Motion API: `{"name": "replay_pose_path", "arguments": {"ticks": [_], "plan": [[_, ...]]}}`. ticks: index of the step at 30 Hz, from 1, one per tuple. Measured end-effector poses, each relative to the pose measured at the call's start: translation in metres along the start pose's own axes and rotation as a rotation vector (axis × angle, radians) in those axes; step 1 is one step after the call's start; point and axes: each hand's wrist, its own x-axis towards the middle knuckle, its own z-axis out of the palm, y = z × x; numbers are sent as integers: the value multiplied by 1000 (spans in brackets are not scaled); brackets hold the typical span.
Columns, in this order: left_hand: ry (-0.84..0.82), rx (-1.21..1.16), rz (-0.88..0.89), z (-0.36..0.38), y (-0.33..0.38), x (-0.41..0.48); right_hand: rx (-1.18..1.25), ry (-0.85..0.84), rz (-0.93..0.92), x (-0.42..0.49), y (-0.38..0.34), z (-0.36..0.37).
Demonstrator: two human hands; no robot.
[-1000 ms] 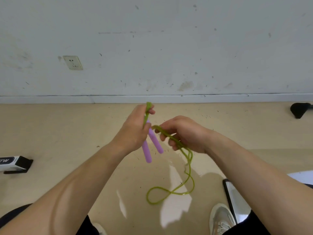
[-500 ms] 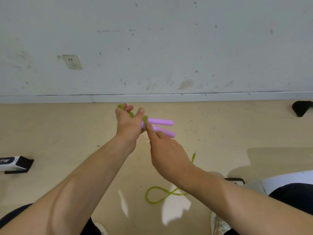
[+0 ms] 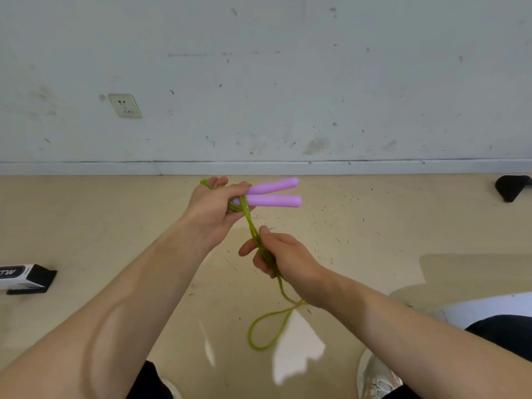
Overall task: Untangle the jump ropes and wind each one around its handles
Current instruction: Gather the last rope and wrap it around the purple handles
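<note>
**Green rope partly wound on its purple handles**

At the far left a black and white box [image 3: 26, 276] lies on the floor, and there is a wall socket [image 3: 124, 105] above it. The left hand [image 3: 214, 204] holds the two purple handles [image 3: 273, 194] side by side. Its fingers are curled round their near ends and round a few turns of the green rope [image 3: 251, 226]. From there the doubled rope runs down into the right hand [image 3: 283, 254], where thumb and fingers pinch it. Below this hand a loose loop [image 3: 250, 335] hangs toward the floor. I judge that this rope is already untangled and its winding is begun; the free length must yet go round the handles. No second jump rope is in view.
</note>
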Motion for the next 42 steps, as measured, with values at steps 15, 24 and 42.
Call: {"name": "replay_pose_path", "arguments": {"ticks": [15,24,42], "plan": [[-497,348,-133,-15,19,-23,-824,-32,-134,19,-28,-74],[-477,606,-18,-19,22,-23,-815,-35,-106,17,-31,-82],[-454,1100,187,-17,3,-18,-723,201,-179,19,-38,-60]]}}
